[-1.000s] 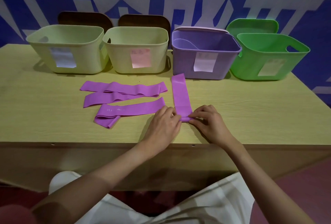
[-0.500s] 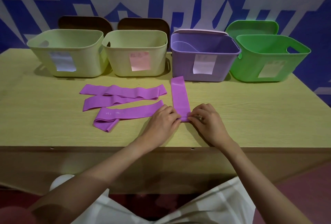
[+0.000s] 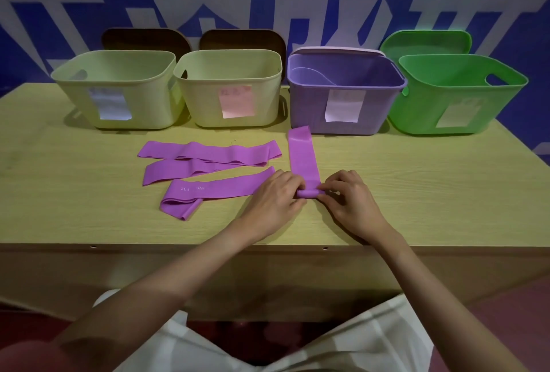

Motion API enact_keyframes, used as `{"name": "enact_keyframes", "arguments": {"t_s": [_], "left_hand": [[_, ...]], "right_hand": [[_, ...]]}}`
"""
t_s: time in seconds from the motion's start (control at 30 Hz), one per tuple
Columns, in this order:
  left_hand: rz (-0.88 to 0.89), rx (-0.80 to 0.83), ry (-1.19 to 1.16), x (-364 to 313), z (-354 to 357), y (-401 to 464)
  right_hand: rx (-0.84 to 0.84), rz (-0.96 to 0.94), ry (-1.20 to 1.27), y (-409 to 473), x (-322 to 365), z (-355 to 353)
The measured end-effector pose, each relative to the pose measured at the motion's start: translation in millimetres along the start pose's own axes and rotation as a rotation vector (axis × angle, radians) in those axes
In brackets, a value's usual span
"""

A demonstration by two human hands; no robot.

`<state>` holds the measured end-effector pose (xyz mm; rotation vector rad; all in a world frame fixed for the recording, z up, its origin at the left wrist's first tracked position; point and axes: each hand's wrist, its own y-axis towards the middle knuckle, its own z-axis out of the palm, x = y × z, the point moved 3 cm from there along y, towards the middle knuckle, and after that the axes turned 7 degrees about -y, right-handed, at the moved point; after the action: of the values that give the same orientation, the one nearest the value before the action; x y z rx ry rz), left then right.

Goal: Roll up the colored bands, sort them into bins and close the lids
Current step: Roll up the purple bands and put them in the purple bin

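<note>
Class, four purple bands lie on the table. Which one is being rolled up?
The upright band pointing toward the purple bin. Its near end is a small roll pinched by the left hand and right hand; the other three lie flat, sideways, to its left.

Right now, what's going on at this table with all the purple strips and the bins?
A person is rolling up a purple band on the table. Both hands pinch the small roll at its near end, the left hand on one side and the right hand on the other; most of the band lies flat, pointing toward the purple bin. Three more bands lie unrolled to the left. Four bins stand open along the back, lids propped behind them.
</note>
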<state>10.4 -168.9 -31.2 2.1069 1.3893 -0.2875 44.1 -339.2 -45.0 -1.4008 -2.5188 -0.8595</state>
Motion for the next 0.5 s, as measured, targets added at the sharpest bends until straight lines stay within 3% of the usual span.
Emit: {"name": "enact_keyframes", "arguments": {"t_s": [0.3, 0.5], "left_hand": [[0.036, -0.030, 0.049, 5.5, 0.4, 6.4], [0.029, -0.030, 0.053, 4.7, -0.7, 8.7]], "right_hand": [[-0.052, -0.014, -0.002, 1.8, 8.4, -0.2], [0.021, -0.010, 0.003, 6.3, 5.7, 0.9]]}}
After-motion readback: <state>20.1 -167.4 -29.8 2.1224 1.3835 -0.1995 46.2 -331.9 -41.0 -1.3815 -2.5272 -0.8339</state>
